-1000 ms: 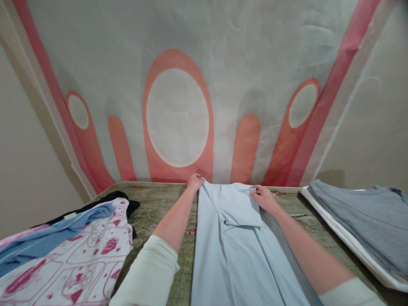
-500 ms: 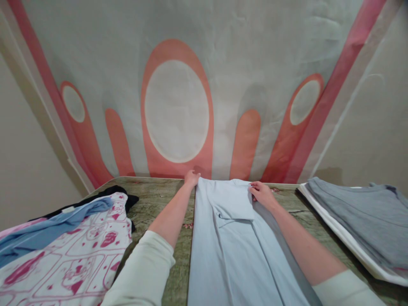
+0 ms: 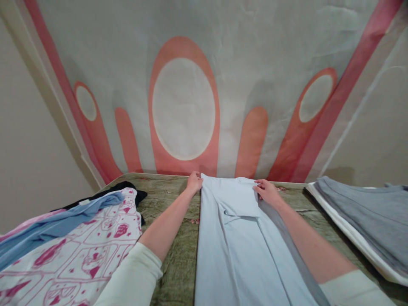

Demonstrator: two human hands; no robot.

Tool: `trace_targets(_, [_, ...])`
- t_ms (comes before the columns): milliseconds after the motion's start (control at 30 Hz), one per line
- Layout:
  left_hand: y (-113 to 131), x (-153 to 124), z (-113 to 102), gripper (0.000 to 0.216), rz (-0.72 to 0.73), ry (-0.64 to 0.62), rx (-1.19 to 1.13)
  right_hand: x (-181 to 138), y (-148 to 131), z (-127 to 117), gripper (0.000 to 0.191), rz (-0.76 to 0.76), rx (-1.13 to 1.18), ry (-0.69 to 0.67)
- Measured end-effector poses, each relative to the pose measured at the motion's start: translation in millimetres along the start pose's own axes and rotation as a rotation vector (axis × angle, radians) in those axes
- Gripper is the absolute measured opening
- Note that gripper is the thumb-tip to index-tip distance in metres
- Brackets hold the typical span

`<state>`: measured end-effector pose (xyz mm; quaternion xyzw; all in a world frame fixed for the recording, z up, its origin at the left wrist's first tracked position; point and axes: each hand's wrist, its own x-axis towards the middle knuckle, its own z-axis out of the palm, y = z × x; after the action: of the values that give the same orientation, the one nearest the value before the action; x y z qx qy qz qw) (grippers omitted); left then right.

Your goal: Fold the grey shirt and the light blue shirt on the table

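Note:
A light blue garment [image 3: 239, 238] lies stretched lengthwise down the middle of a wood-patterned table [image 3: 165, 199]. Both my arms reach to its far end. My left hand [image 3: 194, 182] has its fingers closed on the far left corner of the cloth. My right hand [image 3: 268, 192] pinches the far right edge, beside a flap folded over the top. Both sleeves are pale and pushed up my forearms.
A pile of clothes [image 3: 63, 238] fills the table's left side: a white piece with pink print, a blue one, a black one. Folded grey and white garments [image 3: 363, 216] lie at the right. A wall hanging with coral ovals [image 3: 185, 106] rises behind the table.
Both hands have stayed gripping the far end of the garment; the view has shifted slightly and the hands sit a little farther along the table.

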<state>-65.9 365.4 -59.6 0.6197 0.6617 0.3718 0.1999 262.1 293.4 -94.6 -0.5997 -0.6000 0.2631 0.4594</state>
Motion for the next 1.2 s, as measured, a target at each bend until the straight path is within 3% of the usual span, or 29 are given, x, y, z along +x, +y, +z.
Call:
trace_targets(100, [3, -4, -2, 0.034, 0.0, 0.004, -0.002, 2, 3, 0, 0.025, -0.001, -0.013, 0.007])
trace_targets(367, [-3, -17, -8, 0.046, 0.025, -0.075, -0.026, 0, 1, 0, 0.027, 0.011, -0.008, -0.013])
trace_targets(567, [-8, -20, -11, 0.025, 0.062, -0.1, 0.037, -1, -2, -1, 0.028, 0.009, -0.022, -0.039])
trace_targets(767, [11, -37, -21, 0.028, 0.272, -0.076, 0.185, 3, 3, 2, 0.027, 0.026, -0.042, 0.002])
trace_targets(900, [28, -63, -11, 0.03, 0.418, -0.194, 0.267, 1, -1, 2, 0.028, 0.026, -0.049, 0.01])
trace_targets(1067, [39, -97, 5, 0.053, 0.625, -0.395, 0.529, -1, -5, 1, 0.028, 0.016, -0.067, 0.016])
trace_targets(1200, [39, -108, 7, 0.061, 0.666, -0.413, 0.6, 1, -4, 1, 0.027, 0.009, -0.096, 0.034])
